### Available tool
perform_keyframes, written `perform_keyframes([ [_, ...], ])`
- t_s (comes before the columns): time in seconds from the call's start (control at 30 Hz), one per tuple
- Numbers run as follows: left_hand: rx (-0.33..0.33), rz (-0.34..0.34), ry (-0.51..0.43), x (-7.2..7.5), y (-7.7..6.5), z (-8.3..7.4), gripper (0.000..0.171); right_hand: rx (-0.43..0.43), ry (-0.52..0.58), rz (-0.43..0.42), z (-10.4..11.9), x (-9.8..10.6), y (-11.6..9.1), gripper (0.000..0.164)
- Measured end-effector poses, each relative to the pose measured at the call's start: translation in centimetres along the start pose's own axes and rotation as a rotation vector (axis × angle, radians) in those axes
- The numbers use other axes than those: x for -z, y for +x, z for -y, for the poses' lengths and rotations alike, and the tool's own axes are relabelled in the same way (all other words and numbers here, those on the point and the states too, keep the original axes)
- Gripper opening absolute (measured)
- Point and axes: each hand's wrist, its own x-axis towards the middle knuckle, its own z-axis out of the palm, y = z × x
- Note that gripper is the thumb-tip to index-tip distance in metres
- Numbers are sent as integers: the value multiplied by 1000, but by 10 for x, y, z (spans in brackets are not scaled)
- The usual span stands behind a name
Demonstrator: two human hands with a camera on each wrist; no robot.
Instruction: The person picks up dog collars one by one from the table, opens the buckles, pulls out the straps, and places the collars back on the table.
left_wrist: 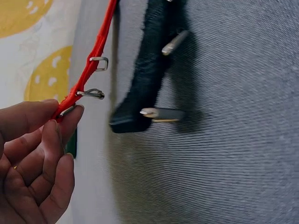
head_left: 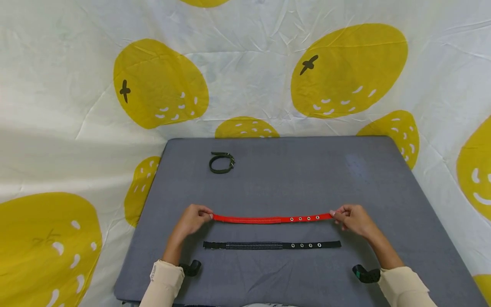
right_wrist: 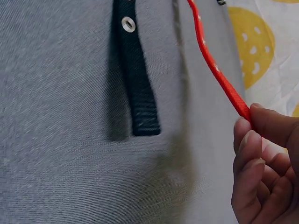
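Note:
A red collar [head_left: 253,220] with metal eyelets is stretched out between both hands, sagging slightly in the middle. My left hand [head_left: 194,218] pinches its buckle end between thumb and fingers; the metal buckle parts hang from the strap in the left wrist view. With thumb and fingertips, my right hand [head_left: 353,218] pinches the eyelet end. Parallel to it and closer to me, a black collar [head_left: 253,245] lies flat on the grey table, its buckle end at left and eyelets at right. The end of the black collar [right_wrist: 140,102] shows in the right wrist view.
A dark green collar [head_left: 221,163], curled in a loop, lies towards the back left of the grey table [head_left: 299,179]. Behind the table hangs a white cloth [head_left: 249,85] printed with yellow fruit. A dark wrist strap device [head_left: 367,273] sits at the right sleeve.

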Motion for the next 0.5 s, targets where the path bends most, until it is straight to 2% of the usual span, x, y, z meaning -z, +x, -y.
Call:
perform_keyframes([
  [0.1, 11, 13, -6, -2, 1, 4, 5, -9, -50, 5, -8, -2, 2, 32],
  [0.3, -29, 12, 43, -2, 2, 14, 8, -35, -119, 23, -23, -7, 6, 35],
  [0.5, -1, 11, 94, -2, 5, 18, 7, -55, -156, 23, -32, -14, 12, 34],
])
